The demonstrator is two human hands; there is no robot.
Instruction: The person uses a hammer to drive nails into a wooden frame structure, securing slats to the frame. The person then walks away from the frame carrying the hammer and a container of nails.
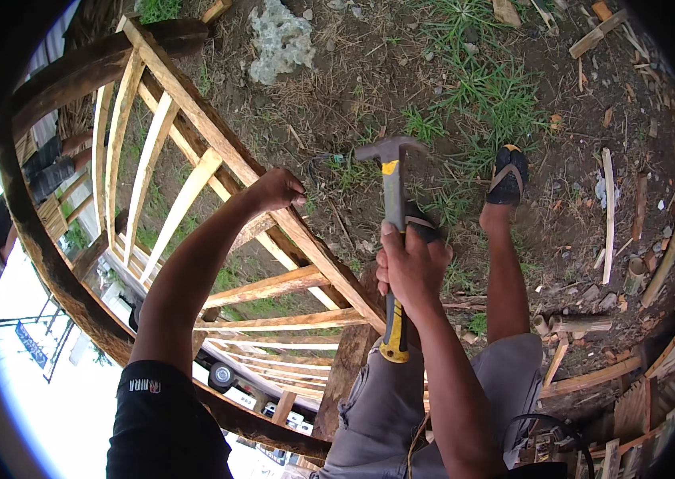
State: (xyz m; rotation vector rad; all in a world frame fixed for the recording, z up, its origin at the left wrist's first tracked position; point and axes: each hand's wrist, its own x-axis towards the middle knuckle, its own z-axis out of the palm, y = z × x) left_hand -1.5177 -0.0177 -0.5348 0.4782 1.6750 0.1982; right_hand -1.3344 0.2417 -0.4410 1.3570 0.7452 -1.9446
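Note:
My right hand (413, 267) is wrapped round the grey and yellow handle of a claw hammer (394, 195). Its metal head points away from me, above the ground. My left hand (275, 190) is closed, its fingers pressed together at the edge of a long wooden beam (320, 257). What those fingers hold, if anything, I cannot make out. Beneath my left forearm, pale slats (183, 209) run from the beam toward the outer side of the wooden frame.
A thick dark timber (42, 243) curves round on the left. A pale rock (281, 41) lies on the grassy dirt. My sandalled foot (507, 177) stands to the right, near a thin wood strip (609, 215). Another person (46, 172) is partly visible at far left.

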